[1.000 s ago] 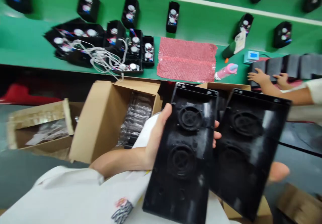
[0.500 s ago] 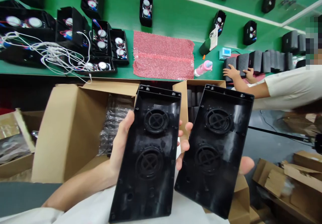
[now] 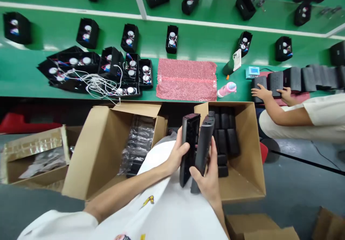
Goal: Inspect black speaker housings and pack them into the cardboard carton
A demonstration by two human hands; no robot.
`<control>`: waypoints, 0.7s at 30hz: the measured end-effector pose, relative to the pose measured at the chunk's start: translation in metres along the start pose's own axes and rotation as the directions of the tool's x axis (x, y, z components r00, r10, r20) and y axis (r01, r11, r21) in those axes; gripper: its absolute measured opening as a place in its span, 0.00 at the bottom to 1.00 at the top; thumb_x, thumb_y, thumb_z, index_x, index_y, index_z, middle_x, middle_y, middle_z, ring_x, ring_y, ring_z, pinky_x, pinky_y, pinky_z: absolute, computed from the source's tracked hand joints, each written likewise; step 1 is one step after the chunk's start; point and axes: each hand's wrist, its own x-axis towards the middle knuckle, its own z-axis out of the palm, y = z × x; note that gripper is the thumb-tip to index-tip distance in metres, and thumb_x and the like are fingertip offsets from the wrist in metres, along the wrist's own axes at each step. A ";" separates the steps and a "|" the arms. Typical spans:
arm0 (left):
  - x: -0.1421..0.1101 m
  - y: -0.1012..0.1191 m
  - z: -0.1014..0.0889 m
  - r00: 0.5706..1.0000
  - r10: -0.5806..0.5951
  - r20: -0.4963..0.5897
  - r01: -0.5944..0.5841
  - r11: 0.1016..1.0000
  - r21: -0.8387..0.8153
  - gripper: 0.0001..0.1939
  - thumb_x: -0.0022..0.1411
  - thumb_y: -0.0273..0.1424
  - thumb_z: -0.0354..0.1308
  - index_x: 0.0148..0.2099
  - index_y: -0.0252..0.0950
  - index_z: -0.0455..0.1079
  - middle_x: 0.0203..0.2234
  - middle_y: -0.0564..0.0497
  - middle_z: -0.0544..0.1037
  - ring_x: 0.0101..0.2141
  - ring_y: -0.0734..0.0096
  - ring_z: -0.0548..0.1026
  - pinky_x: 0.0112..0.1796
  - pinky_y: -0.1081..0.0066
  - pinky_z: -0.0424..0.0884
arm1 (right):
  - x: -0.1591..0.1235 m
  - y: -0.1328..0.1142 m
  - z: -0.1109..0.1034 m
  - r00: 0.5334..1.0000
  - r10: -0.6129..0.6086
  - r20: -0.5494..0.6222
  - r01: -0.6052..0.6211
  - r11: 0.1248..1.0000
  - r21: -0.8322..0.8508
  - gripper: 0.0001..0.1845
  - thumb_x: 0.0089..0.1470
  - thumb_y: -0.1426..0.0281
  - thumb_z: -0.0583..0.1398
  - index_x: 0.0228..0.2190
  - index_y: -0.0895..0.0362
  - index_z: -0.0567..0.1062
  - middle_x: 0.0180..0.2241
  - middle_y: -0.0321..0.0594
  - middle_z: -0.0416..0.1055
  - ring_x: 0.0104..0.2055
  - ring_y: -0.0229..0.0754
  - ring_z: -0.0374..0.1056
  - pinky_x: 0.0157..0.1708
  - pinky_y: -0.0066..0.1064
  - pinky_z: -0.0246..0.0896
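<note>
My left hand [image 3: 176,154] is closed on a black plastic speaker shell [image 3: 191,139], its thumb across the near side. A second black speaker shell [image 3: 204,153] is gripped by my right hand [image 3: 208,177], thumb on one face and fingers behind. The two shells stand almost upright side by side over my lap, close together at the top. Their inner faces are mostly turned out of sight. Behind them, an open cardboard box [image 3: 242,182] holds several black shells [image 3: 222,121]. To the left, another open box [image 3: 88,153] contains plastic-wrapped pieces [image 3: 140,135].
A green bench [image 3: 107,54] carries several black speaker housings [image 3: 132,69] with tangled white cables [image 3: 94,81], pink bubble wrap [image 3: 187,80], a pink bottle [image 3: 226,89] and a phone [image 3: 237,59]. At right, a co-worker's hands [image 3: 262,93] touch a row of dark speakers [image 3: 295,78].
Both shells have moved down and away from the camera. Their open insides faced me before; now they are turned edge-on and brought together. My view has widened.
</note>
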 end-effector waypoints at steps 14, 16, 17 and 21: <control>0.059 -0.022 0.043 0.995 -0.056 -0.078 0.067 0.987 0.149 0.53 0.60 0.65 0.62 0.77 0.43 0.54 0.74 0.44 0.61 0.73 0.48 0.58 0.73 0.54 0.53 | 0.056 0.036 -0.033 0.993 0.099 0.065 -0.102 0.994 0.040 0.55 0.61 0.51 0.68 0.76 0.44 0.44 0.76 0.42 0.49 0.76 0.53 0.52 0.76 0.51 0.51; 0.068 -0.024 0.045 0.990 -0.099 -0.097 0.115 0.978 0.176 0.53 0.61 0.65 0.61 0.77 0.43 0.52 0.75 0.44 0.59 0.74 0.48 0.56 0.73 0.54 0.53 | 0.064 0.042 -0.035 0.992 0.101 0.074 -0.105 0.993 0.049 0.56 0.61 0.52 0.68 0.76 0.45 0.43 0.76 0.42 0.47 0.77 0.53 0.50 0.76 0.52 0.49; 0.074 -0.027 0.045 0.988 -0.116 -0.103 0.133 0.974 0.181 0.53 0.62 0.65 0.61 0.78 0.44 0.50 0.75 0.44 0.58 0.74 0.48 0.55 0.73 0.55 0.52 | 0.068 0.046 -0.036 0.991 0.106 0.085 -0.111 0.992 0.054 0.58 0.59 0.52 0.69 0.76 0.45 0.43 0.76 0.42 0.47 0.77 0.53 0.50 0.76 0.52 0.48; 0.105 -0.058 0.043 0.982 -0.187 -0.041 0.191 0.959 0.210 0.52 0.63 0.63 0.60 0.79 0.46 0.46 0.78 0.46 0.52 0.76 0.49 0.50 0.75 0.53 0.47 | 0.087 0.077 -0.045 0.986 0.117 0.118 -0.136 0.978 0.161 0.64 0.54 0.52 0.71 0.76 0.48 0.40 0.75 0.46 0.49 0.76 0.54 0.52 0.74 0.51 0.54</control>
